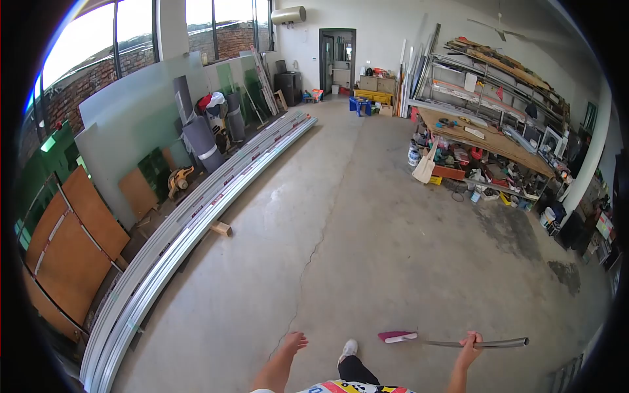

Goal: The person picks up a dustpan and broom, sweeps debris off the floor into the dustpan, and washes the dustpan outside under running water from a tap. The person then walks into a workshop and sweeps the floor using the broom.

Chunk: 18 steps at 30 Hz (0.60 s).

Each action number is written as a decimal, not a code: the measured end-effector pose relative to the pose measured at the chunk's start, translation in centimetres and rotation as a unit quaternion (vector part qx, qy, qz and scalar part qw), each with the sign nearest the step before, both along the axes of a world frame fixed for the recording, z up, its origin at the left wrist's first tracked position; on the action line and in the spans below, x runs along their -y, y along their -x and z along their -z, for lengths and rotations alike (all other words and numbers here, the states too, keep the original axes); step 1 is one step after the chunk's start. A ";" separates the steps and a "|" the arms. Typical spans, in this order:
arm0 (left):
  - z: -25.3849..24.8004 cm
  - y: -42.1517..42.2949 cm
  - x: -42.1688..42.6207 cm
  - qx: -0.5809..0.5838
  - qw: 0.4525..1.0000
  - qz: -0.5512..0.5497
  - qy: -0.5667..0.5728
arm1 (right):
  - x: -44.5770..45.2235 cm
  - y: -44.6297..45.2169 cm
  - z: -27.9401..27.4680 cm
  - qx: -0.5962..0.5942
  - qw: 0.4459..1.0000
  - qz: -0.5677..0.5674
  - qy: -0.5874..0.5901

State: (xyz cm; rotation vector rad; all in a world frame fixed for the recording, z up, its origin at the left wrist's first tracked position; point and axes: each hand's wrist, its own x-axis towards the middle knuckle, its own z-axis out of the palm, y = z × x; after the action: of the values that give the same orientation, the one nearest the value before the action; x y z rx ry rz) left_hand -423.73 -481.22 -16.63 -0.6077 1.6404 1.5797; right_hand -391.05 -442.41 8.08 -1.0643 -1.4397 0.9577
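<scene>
Right hand wrapped around a metal pole, over the concrete floor; left hand loosely spread. A purple-and-white broom head is by the pole's left end; whether they join is unclear. Beyond, long metal bars lie at left, a cluttered counter stands at right, and a doorway is at the back.

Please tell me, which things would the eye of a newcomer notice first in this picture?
Probably the long silvery bars, which lie in a bundle along the left side of the floor. Next comes the wooden workbench at the right, with many things crowded beneath it. At the bottom, the right hand has a shiny tube in its grip, with a purple-and-white brush head to its left in view.
</scene>
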 end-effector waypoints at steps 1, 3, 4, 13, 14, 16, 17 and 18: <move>-1.1 2.7 -3.7 -0.018 0.999 0.049 -0.014 | -1.0 1.9 -0.6 0.003 1.000 -0.001 -0.004; -1.6 7.7 -9.6 -0.043 0.990 0.129 -0.020 | -4.1 5.7 -2.3 0.013 1.000 0.000 -0.011; -1.2 10.8 -12.1 -0.054 0.986 0.158 -0.012 | -5.9 7.8 -2.8 0.014 0.999 0.017 -0.026; -1.5 33.2 -13.2 -0.064 0.990 0.097 0.085 | -23.3 36.5 -2.4 0.086 0.996 -0.001 -0.018; -1.5 34.3 -11.9 -0.061 0.992 0.047 0.102 | -25.9 40.1 0.2 0.127 0.984 -0.059 -0.109; -1.6 35.6 -9.1 -0.045 0.990 -0.051 0.122 | -25.4 49.0 -1.0 0.154 0.981 -0.116 0.004; -0.6 36.2 -7.5 -0.009 0.988 -0.089 0.127 | -25.3 53.5 -2.1 0.138 0.979 -0.148 -0.028; 1.0 36.7 -5.9 0.045 0.983 -0.106 0.146 | -25.1 57.9 -2.8 0.120 0.975 -0.180 -0.055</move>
State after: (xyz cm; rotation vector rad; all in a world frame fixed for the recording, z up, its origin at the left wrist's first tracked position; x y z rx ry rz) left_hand -460.39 -475.35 -17.59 -1.0229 1.8008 1.4416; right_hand -448.97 -417.33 10.85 -0.8741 -1.9094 1.0112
